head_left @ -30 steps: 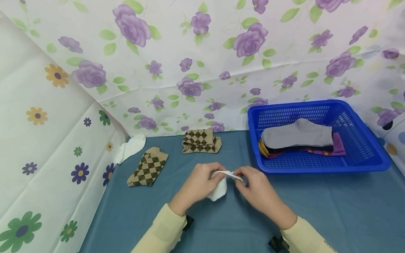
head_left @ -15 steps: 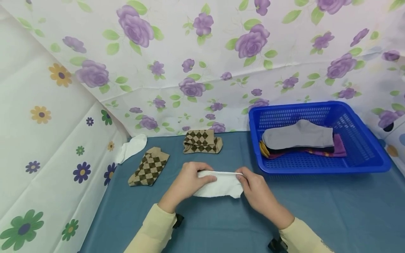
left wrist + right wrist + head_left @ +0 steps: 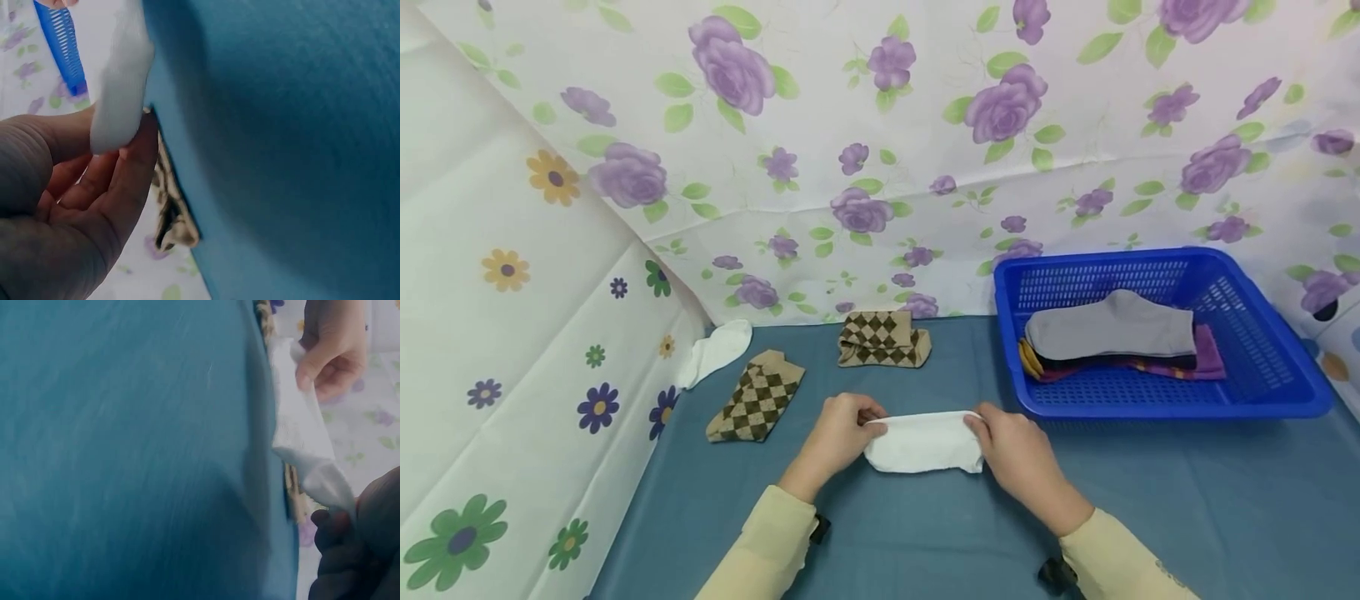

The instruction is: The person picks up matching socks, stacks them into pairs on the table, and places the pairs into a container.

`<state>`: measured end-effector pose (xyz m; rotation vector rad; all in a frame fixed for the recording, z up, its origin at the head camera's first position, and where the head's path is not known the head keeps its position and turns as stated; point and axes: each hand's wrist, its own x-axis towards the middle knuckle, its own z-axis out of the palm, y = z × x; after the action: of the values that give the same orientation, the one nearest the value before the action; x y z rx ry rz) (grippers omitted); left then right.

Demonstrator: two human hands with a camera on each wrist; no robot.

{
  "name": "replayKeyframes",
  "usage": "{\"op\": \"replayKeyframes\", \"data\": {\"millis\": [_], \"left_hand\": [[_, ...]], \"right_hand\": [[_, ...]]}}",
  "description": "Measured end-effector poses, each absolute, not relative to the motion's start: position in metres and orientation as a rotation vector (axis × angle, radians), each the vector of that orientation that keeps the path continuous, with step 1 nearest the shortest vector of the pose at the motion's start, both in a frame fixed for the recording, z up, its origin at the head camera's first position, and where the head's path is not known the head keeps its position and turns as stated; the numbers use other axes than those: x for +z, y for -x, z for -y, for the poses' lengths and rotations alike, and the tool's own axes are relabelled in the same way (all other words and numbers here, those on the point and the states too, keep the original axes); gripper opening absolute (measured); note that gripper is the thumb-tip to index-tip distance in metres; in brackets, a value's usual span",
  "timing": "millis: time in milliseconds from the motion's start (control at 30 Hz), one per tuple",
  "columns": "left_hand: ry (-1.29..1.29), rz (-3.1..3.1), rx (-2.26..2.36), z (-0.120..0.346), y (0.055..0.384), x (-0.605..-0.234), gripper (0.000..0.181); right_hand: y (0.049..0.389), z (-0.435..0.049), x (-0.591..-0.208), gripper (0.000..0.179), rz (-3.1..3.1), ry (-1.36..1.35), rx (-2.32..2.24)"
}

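Observation:
A white sock (image 3: 925, 443) is stretched lengthwise between both hands above the blue cloth, as the head view shows. My left hand (image 3: 842, 429) pinches its left end between thumb and fingers; the left wrist view shows that rounded end of the sock (image 3: 122, 94) in the grip. At the other end, my right hand (image 3: 1018, 450) pinches the upper corner. In the right wrist view the sock (image 3: 303, 419) hangs between the two hands, clear of the cloth. Beyond the left hand lies a brown checkered sock (image 3: 756, 398), and a second checkered sock (image 3: 876, 340) lies folded behind.
Another white sock (image 3: 718, 350) lies at the far left corner by the wall. A blue plastic basket (image 3: 1157, 410) stands at the right, with a grey sock (image 3: 1108, 327) on top of darker and purple ones. Flowered sheets (image 3: 820, 108) wall the back and left.
The white sock was bunched between the hands and is now spread out flat. My left hand has moved left, drawing the sock straight; the right hand has shifted slightly.

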<state>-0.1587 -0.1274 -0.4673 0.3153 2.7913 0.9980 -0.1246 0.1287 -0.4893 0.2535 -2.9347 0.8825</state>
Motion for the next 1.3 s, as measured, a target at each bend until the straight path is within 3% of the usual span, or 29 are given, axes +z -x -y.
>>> {"op": "replayKeyframes", "data": {"millis": [167, 367, 667, 900, 1100, 1300], "left_hand": [[-0.288, -2.898, 0.957, 0.121, 0.156, -0.474, 0.013], [-0.364, -3.06, 0.907, 0.111, 0.145, -0.464, 0.014], [-0.765, -3.036, 0.489, 0.093, 0.128, -0.468, 0.021], [-0.705, -3.031, 0.318, 0.094, 0.126, -0.478, 0.024], [-0.657, -3.045, 0.318, 0.093, 0.134, -0.48, 0.025], [-0.539, -3.037, 0.327, 0.095, 0.141, -0.481, 0.034]], "right_hand": [[0.129, -0.132, -0.499, 0.02, 2.922, -0.237, 0.877], [0.121, -0.13, -0.495, 0.043, 2.871, -0.244, 0.715], [0.115, -0.117, -0.496, 0.028, 2.837, -0.71, 0.599], [0.116, -0.123, -0.51, 0.022, 2.842, -0.805, 0.467], [0.124, -0.125, -0.51, 0.036, 2.9, -0.77, 0.398], [0.128, -0.129, -0.509, 0.039, 2.956, -0.761, 0.367]]}}
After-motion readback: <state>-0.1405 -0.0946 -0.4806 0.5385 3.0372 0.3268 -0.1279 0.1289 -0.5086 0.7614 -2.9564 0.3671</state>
